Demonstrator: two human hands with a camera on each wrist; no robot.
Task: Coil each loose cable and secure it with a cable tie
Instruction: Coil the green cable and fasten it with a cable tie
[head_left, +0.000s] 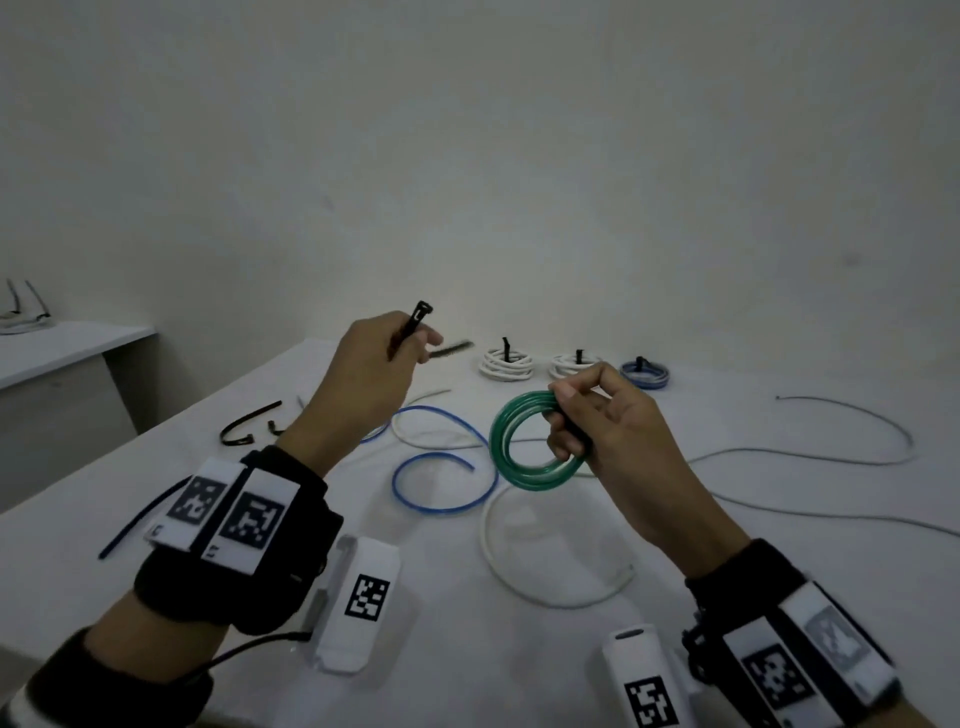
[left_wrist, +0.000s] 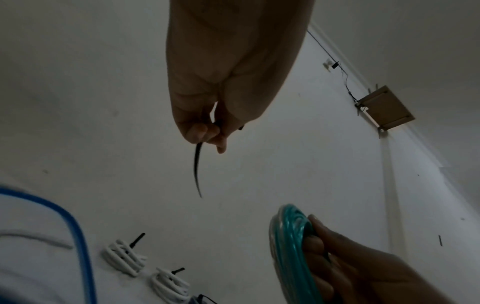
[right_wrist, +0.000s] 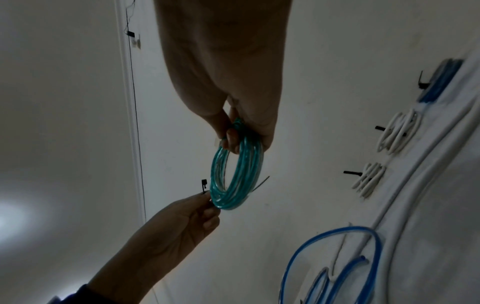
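Observation:
My right hand (head_left: 597, 415) holds a coiled green cable (head_left: 524, 447) up above the table, fingers curled round the coil's right side; the same coil (right_wrist: 233, 176) hangs below my fingers in the right wrist view. My left hand (head_left: 379, 364) pinches a black cable tie (head_left: 415, 322), its head end sticking up and its tail (left_wrist: 197, 172) pointing toward the coil (left_wrist: 291, 253). The tie is a short way left of the coil and does not touch it in the head view.
Three tied coils lie at the table's far edge: two white (head_left: 506, 364) (head_left: 571, 366) and one blue (head_left: 644, 374). Loose blue (head_left: 441, 488), white (head_left: 545, 571) and grey (head_left: 831, 457) cables sprawl across the white table (head_left: 156, 597). Spare black ties (head_left: 249, 423) lie left. White tagged boxes (head_left: 363, 603) sit near.

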